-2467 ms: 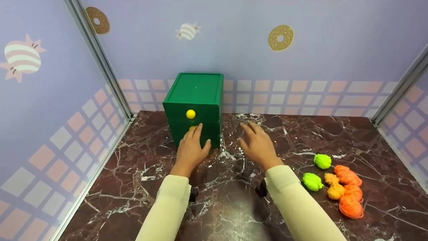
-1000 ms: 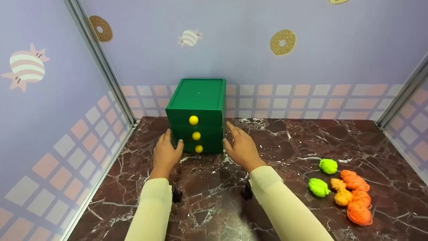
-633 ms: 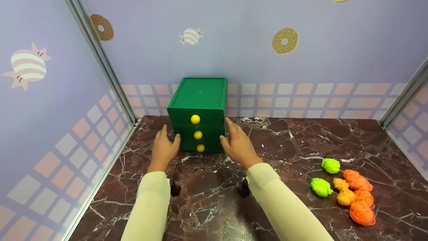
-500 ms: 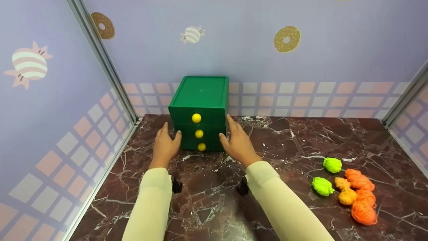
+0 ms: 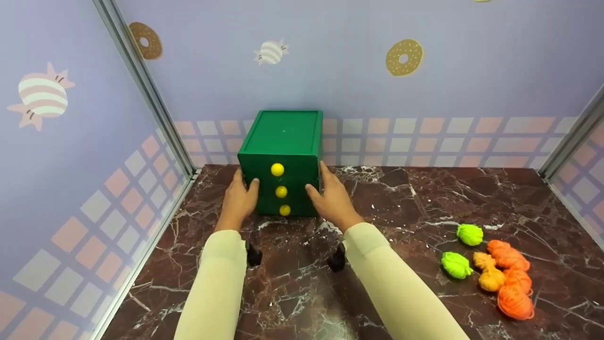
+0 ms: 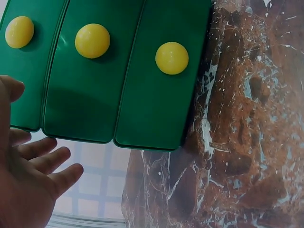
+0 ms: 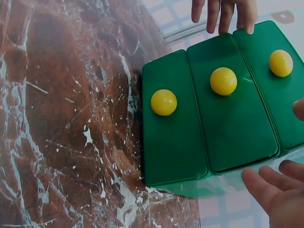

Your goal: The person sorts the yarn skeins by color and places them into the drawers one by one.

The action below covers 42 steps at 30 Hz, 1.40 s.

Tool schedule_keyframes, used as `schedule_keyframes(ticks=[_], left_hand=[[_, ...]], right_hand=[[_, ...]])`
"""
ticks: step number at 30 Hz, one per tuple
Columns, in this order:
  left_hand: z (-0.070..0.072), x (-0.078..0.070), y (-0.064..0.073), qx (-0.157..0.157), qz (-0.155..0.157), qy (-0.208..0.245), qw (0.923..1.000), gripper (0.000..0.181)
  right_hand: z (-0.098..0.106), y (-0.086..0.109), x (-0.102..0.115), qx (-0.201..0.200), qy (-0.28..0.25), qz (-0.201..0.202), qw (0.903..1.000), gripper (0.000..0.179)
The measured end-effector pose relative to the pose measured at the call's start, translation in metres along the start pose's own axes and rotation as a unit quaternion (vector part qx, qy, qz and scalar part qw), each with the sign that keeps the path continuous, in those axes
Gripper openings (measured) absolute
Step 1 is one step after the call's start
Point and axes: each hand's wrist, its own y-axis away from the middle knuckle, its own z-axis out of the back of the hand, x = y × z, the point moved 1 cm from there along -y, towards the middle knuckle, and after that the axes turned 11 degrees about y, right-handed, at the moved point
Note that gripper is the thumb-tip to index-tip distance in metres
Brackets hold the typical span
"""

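Observation:
A green drawer box with three drawers, each with a round yellow knob, stands by the back wall. All its drawers look closed. My left hand is at its left side, fingers extended along the side and thumb in front of the face. On the opposite side, my right hand mirrors this, its fingers reaching along the right side. In the left wrist view, the left fingers lie right by the drawer edges. The right fingers are spread close to the box's side in the right wrist view.
At the right of the dark marbled table lie two lime-green yarn balls, an orange-yellow yarn bundle and orange yarn bundles. Patterned panels enclose the back and both sides.
My left hand has moved from in front of the lower drawers to the box's left side. My right hand has come leftward to its right side. Both have drawn closer to it.

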Motion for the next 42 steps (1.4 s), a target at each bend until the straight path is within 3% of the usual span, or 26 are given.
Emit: schedule_keyframes(ticks=[8,15,23,29,35,42], left_hand=[[-0.001,0.002,0.002,0.017,0.017,0.026,0.9994,0.068],[-0.001,0.001,0.002,0.002,0.010,0.043,0.9990,0.055],[-0.002,0.006,0.004,-0.015,-0.013,0.062,0.9979,0.039],[-0.004,0.007,0.003,-0.011,-0.028,0.075,0.9967,0.045],[-0.004,0.008,0.005,-0.016,-0.037,0.085,0.9956,0.047],[-0.009,0.008,0.006,-0.018,-0.046,0.136,0.9894,0.046]], right_hand=[[-0.001,-0.001,0.001,-0.001,-0.012,0.004,0.9999,0.073],[0.005,0.000,-0.006,-0.009,-0.021,0.006,0.9997,0.072],[0.007,-0.002,-0.015,-0.062,-0.042,0.025,0.9969,0.058],[0.007,-0.002,-0.018,-0.113,-0.047,0.029,0.9921,0.048],[0.007,-0.003,-0.023,-0.130,-0.054,0.038,0.9892,0.045],[0.010,-0.002,-0.026,-0.151,-0.055,0.045,0.9859,0.043]])
